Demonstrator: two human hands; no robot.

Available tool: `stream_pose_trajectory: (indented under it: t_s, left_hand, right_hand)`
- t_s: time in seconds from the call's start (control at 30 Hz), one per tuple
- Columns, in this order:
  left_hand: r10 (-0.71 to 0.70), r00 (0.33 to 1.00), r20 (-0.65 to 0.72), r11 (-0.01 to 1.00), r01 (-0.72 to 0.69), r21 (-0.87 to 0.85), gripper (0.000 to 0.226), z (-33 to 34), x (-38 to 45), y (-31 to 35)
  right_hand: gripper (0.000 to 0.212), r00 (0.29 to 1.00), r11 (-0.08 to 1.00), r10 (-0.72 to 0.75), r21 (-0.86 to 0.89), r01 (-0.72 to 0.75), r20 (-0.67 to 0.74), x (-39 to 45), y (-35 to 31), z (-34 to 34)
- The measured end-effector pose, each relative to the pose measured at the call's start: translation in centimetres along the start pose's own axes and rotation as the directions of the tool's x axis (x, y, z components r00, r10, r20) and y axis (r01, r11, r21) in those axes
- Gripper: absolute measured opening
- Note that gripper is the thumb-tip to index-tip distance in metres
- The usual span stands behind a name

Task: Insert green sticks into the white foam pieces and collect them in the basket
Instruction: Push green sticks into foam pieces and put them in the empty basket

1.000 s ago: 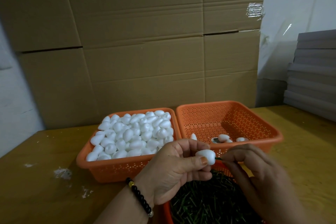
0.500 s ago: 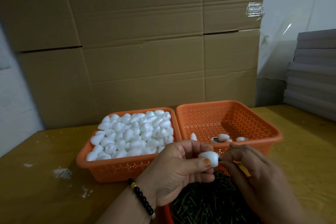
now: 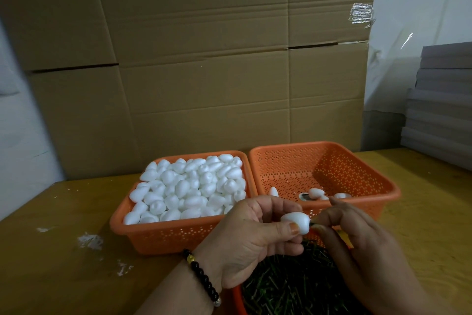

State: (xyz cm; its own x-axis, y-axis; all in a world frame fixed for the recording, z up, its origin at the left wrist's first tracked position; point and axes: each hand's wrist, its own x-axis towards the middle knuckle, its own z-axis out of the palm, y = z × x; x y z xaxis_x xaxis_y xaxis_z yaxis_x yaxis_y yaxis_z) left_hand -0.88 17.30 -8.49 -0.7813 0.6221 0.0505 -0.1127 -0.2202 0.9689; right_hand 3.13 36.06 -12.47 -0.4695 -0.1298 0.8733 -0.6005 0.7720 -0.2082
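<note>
The left hand (image 3: 245,240) pinched a foam piece (image 3: 296,222) between thumb and fingers, its blunt end turned to 3 o'clock so the stick (image 3: 313,224) could go straight in. The right hand (image 3: 357,245) pinched that stick, nearly all hidden. The sticks tub (image 3: 237,300) sat at 6 o'clock, just under both hands, for easy grabbing. The full basket (image 3: 178,236) waited at 10 o'clock, the basket (image 3: 370,188) for done ones at 1 o'clock.

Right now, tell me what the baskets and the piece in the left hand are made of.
Orange baskets: apparently moulded plastic, smooth with a slight sheen, walls perforated with small holes.
White foam piece held by the left hand: looks like expanded foam, matte, egg-shaped.
</note>
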Motion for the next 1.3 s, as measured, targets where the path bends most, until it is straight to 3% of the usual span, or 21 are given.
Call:
stream_pose_trajectory:
  t_s: [0.17, 0.37, 0.7, 1.03, 1.13, 1.3]
  left_hand:
    - [-0.009, 1.000, -0.005, 1.000, 0.009, -0.003, 0.020, -0.2, 0.0, 0.0]
    - [-0.012, 1.000, -0.002, 0.999, 0.012, -0.049, 0.030, -0.3, 0.2, 0.2]
    - [-0.034, 0.996, 0.085, 0.954, 0.057, -0.293, 0.020, -0.6, 0.4, 0.3]
    - [-0.081, 0.995, 0.063, 0.849, 0.102, -0.518, 0.044, -0.8, 0.8, 0.2]
    - [-0.065, 0.997, 0.039, 0.861, 0.075, -0.502, 0.031, -0.8, 0.9, 0.0]
    - [-0.035, 0.999, -0.006, 0.905, 0.030, -0.425, 0.030, -0.5, 1.0, -0.5]
  right_hand:
    - [0.038, 1.000, 1.000, -0.012, -0.007, 0.012, -0.020, 0.1, -0.3, 0.0]
    - [0.018, 0.999, 0.999, 0.038, 0.011, -0.039, 0.025, 0.0, 0.0, -0.3]
    - [0.028, 0.996, 0.996, 0.080, 0.024, -0.081, 0.026, -0.1, -0.1, -0.5]
    - [0.038, 0.994, 0.995, 0.098, 0.025, -0.099, 0.038, -0.2, -0.4, -0.4]
    - [0.036, 0.996, 0.997, 0.077, 0.018, -0.078, 0.043, -0.2, -0.4, -0.4]
    - [0.036, 0.996, 0.999, -0.029, 0.025, 0.027, 0.079, 0.0, -0.5, -0.5]
